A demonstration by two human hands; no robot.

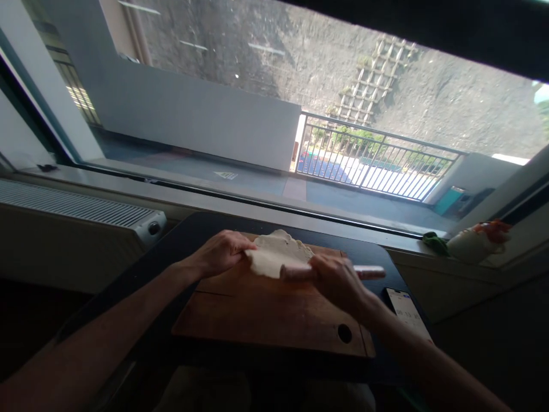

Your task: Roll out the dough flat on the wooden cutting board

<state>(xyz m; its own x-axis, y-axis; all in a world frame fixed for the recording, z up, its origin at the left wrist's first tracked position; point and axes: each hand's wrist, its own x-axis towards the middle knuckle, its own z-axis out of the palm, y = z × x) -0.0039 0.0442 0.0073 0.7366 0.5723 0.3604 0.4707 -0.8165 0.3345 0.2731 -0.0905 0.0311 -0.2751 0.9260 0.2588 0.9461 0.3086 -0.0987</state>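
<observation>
A flat, pale sheet of dough [278, 254] with an uneven edge lies on the far part of a wooden cutting board [266, 320]. My left hand [225, 252] pinches the dough's left edge between thumb and fingers. Wrapped around a wooden rolling pin [295, 272] is my right hand [337, 277], at the dough's right side. The pin's left end overlaps the dough's near edge, while its other end sticks out to the right past my hand. Whether the pin presses on the dough I cannot tell.
The board rests on a dark table [364, 252]. A phone [407, 312] showing a timer lies at the table's right. Behind the table run a window sill [274, 207] and a large window. A radiator [81, 209] stands left; a white pot [474, 243] sits on the right sill.
</observation>
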